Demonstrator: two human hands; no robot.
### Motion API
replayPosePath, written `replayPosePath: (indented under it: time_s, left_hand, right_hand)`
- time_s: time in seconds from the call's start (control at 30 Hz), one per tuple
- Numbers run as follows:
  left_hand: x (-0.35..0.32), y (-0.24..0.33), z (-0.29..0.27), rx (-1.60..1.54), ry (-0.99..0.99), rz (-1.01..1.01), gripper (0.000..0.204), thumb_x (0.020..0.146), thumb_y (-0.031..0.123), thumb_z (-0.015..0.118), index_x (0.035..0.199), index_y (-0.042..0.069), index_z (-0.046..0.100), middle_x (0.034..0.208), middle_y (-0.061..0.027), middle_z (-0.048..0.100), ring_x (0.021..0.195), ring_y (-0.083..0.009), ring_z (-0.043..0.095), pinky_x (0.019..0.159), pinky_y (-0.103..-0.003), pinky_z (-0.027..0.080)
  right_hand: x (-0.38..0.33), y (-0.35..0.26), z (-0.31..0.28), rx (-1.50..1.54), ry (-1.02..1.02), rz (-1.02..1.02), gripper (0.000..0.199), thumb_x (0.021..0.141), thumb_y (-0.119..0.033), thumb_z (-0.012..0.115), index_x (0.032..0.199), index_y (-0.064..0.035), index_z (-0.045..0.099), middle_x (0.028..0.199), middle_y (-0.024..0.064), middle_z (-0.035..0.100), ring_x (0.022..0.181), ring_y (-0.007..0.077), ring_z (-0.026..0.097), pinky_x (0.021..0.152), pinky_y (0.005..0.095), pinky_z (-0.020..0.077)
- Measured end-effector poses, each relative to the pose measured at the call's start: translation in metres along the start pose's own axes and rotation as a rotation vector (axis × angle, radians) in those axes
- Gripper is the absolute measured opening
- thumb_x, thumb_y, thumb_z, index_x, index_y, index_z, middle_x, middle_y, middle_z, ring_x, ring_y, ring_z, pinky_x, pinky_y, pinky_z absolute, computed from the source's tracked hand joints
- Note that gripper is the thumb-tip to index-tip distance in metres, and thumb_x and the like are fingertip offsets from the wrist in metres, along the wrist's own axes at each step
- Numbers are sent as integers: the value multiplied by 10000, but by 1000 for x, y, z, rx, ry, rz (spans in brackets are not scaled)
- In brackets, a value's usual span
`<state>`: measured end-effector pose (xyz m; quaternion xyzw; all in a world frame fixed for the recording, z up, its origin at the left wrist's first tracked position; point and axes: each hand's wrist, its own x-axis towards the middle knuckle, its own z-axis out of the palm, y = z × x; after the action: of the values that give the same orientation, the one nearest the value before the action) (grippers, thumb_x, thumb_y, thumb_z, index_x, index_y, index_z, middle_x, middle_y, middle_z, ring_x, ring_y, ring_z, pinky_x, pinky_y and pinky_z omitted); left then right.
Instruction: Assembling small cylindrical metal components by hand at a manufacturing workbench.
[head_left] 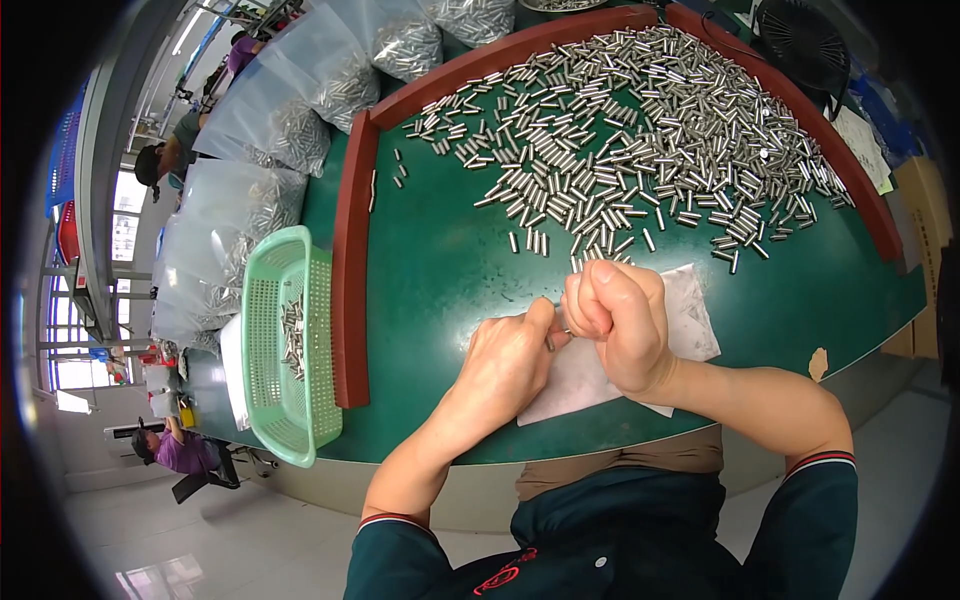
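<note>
My left hand (pixel 505 355) is closed, its thumb and fingertips pinching a small metal pin of which only a sliver shows. Curled into a fist, my right hand (pixel 625 325) meets it at the fingertips; whatever it holds is hidden by the fingers. Both hands are over a whitish sheet (pixel 685 310) at the near side of the green tabletop (pixel 430 270). Just beyond them spreads a large heap of short, shiny metal pins (pixel 620 150), a few lying apart at its near edge.
Red-brown wooden rails (pixel 352 270) border the heap at left, back and right. Left of them stands a light green plastic basket (pixel 325 400) holding some pins. Clear bags of pins (pixel 300 135) line the far left. A black fan (pixel 800 45) stands at back right.
</note>
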<state>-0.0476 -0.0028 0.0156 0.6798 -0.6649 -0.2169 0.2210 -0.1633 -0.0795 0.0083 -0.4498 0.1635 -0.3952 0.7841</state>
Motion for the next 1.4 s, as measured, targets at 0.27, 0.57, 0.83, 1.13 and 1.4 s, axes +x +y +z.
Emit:
replayPosePath:
  time_s: [0.27, 0.57, 0.83, 1.13, 1.4]
  left_hand:
    - [1, 5, -5, 15, -27, 2, 72, 726, -39, 476, 733, -23, 406, 553, -219, 509, 524, -389, 514, 461, -448, 394]
    - [-3, 2, -2, 105, -70, 7, 109, 795, 78, 543, 813, -7, 477, 568, -168, 523, 538, -350, 514, 494, -403, 395]
    - [-3, 4, -9, 107, -82, 11, 110, 794, 80, 552, 797, -4, 482, 589, -151, 534, 528, -308, 526, 475, -364, 400]
    - [9, -31, -31, -1738, -157, -174, 190, 832, 204, 447, 811, 17, 472, 663, -162, 520, 473, -77, 328, 446, -197, 268]
    - [5, 3, -14, -284, -66, -160, 181, 841, 160, 505, 761, -1, 527, 569, -133, 517, 516, -256, 521, 497, -346, 391]
  right_hand:
    - [-3, 8, -2, -113, -64, -53, 343, 855, -195, 393, 571, -7, 433, 511, 29, 436, 484, 81, 374, 445, 245, 320]
    - [2, -5, -9, 13, -33, -48, 390, 872, -189, 348, 503, -72, 303, 454, 8, 297, 446, 96, 265, 455, 243, 248]
    - [0, -3, -2, 21, -49, -25, 388, 872, -194, 343, 505, -75, 302, 463, 11, 306, 447, 95, 249, 443, 245, 229]
    - [6, -6, -10, 73, -36, 8, 374, 869, -181, 363, 520, -66, 295, 488, -7, 316, 465, 69, 281, 445, 228, 243]
    - [9, -5, -10, 30, 9, -12, 378, 877, -194, 342, 519, -79, 300, 457, 7, 299, 427, 88, 220, 420, 243, 211]
